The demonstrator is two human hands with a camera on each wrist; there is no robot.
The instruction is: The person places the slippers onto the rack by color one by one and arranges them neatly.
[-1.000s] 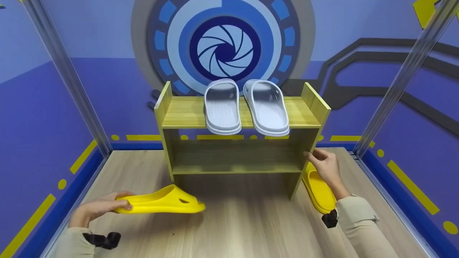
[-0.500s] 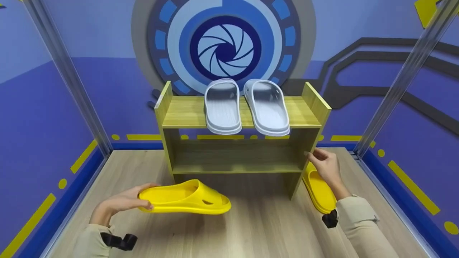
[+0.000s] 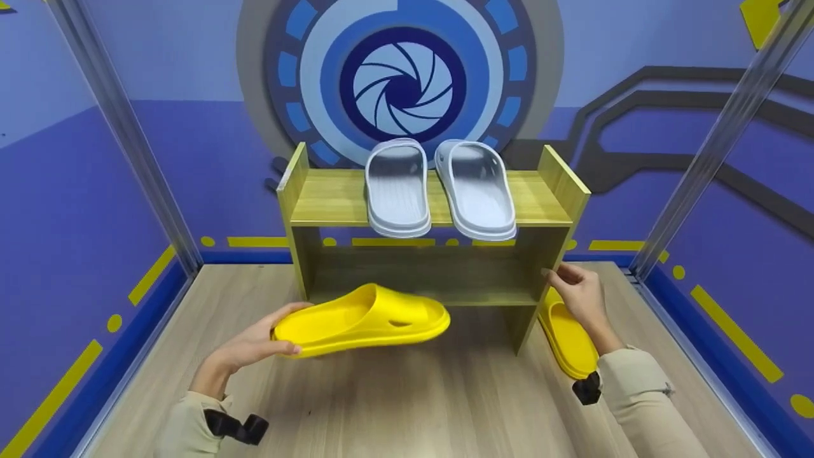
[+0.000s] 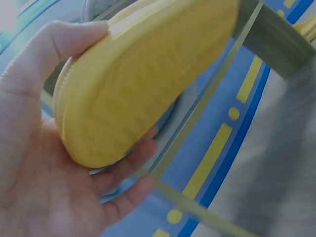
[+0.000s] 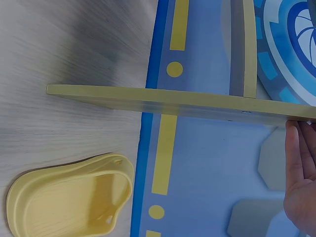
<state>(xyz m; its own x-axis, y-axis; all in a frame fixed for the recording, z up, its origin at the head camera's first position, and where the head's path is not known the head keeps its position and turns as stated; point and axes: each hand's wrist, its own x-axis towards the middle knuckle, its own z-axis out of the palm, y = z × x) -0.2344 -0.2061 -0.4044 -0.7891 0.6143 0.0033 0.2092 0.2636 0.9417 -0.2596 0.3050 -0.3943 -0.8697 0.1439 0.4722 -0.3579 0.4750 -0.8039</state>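
Note:
In the head view my left hand (image 3: pixel 257 343) grips a yellow slipper (image 3: pixel 365 318) by its heel, thumb nearest the camera. It is held in the air before the shoe rack (image 3: pixel 416 296), toe pointing right. The left wrist view shows the slipper's sole (image 4: pixel 133 84) between thumb and fingers. My right hand (image 3: pixel 582 299) touches the rack's right side panel near its front edge; straight fingers (image 5: pixel 295 153) meet the panel (image 5: pixel 173 101) in the right wrist view. A second yellow slipper (image 3: pixel 570 340) lies on the table beside the rack, partly behind that hand.
Two grey slippers, the left one (image 3: pixel 399 197) and the right one (image 3: pixel 480 197), sit on the rack's top shelf (image 3: pixel 331 197), heels slightly over its front edge. The wooden tabletop (image 3: pixel 381 407) is bounded by blue walls (image 3: pixel 210 172) and metal posts (image 3: pixel 137 146).
My left hand has carried the yellow slipper right and upward, toward the front of the rack. My right hand, the rack and the other slippers have stayed in place.

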